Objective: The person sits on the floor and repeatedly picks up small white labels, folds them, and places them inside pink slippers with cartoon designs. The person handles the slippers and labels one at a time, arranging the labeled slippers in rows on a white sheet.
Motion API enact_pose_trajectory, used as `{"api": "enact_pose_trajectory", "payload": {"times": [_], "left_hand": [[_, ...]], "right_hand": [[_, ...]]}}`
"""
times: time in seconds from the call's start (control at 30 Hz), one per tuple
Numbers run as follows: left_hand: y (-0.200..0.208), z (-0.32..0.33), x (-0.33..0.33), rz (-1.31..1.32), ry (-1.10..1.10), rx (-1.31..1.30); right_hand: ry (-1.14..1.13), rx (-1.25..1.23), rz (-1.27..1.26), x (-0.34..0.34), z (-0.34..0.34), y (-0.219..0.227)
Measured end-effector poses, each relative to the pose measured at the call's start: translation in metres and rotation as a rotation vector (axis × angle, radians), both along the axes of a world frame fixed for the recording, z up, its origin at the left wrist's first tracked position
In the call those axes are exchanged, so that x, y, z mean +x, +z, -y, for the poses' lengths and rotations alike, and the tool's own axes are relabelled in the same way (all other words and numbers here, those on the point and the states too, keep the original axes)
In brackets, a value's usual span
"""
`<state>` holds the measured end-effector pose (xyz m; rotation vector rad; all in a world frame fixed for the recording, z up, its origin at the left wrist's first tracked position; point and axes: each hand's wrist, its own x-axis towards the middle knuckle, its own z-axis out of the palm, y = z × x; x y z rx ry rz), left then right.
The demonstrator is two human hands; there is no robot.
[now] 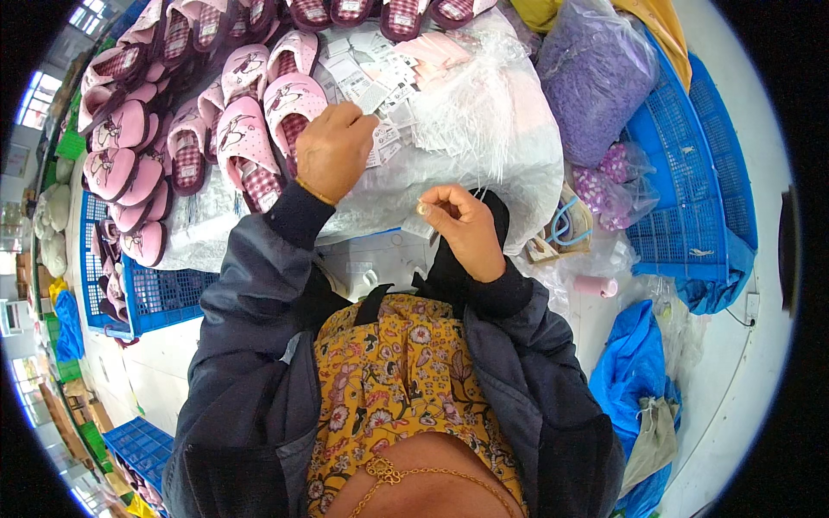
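Note:
My left hand point(335, 154) is closed, its fingers curled over the spread of printed paper tags point(352, 79) on the table; whatever is in its grasp is hidden. Right beside it lies a pink slipper point(294, 102) with a dark purple sole and checked lining. Closer to my body, my right hand point(467, 231) pinches thumb against forefinger. A small white tag point(418, 227) hangs just below those fingertips. Something small and yellowish shows at the tips, too small to name. Beyond the right hand lies a bundle of thin white strings point(475, 108).
More pink slippers point(129, 177) are stacked along the table's left side. Clear plastic sheeting point(527, 186) covers the table. Blue crates point(682, 164) and a bag of purple fluffy material point(596, 82) stand on the right. Another blue crate point(173, 298) sits at the left.

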<state>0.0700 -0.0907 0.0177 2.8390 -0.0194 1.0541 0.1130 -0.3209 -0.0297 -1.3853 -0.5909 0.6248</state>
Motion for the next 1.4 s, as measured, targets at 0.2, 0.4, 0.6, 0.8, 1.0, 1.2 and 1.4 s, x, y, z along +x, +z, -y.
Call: {"api": "enact_pose_trajectory", "payload": {"times": [0.2, 0.4, 0.6, 0.8, 1.0, 1.2, 1.4], "left_hand": [[-0.003, 0.025, -0.041, -0.055, 0.032, -0.413], [-0.008, 0.035, -0.066, -0.096, -0.189, -0.593], [-0.012, 0.045, -0.078, -0.195, -0.225, -1.055], [-0.024, 0.048, -0.077, -0.148, -0.215, -1.136], [-0.024, 0.051, -0.078, -0.114, -0.217, -1.114], [-0.03, 0.053, -0.078, -0.073, -0.225, -1.145], [-0.022, 0.059, -0.081, -0.112, -0.16, -1.061]], "right_hand": [[-0.07, 0.067, -0.055, 0.0, -0.005, 0.019], [-0.009, 0.093, -0.17, 0.0, -0.014, 0.031], [0.026, 0.044, -0.189, -0.006, -0.018, 0.032], [0.028, 0.001, -0.174, -0.007, -0.02, 0.03], [0.02, -0.02, -0.168, -0.008, -0.02, 0.031], [0.036, -0.024, -0.174, -0.007, -0.019, 0.03], [0.017, -0.012, -0.205, -0.007, -0.017, 0.022]]}}
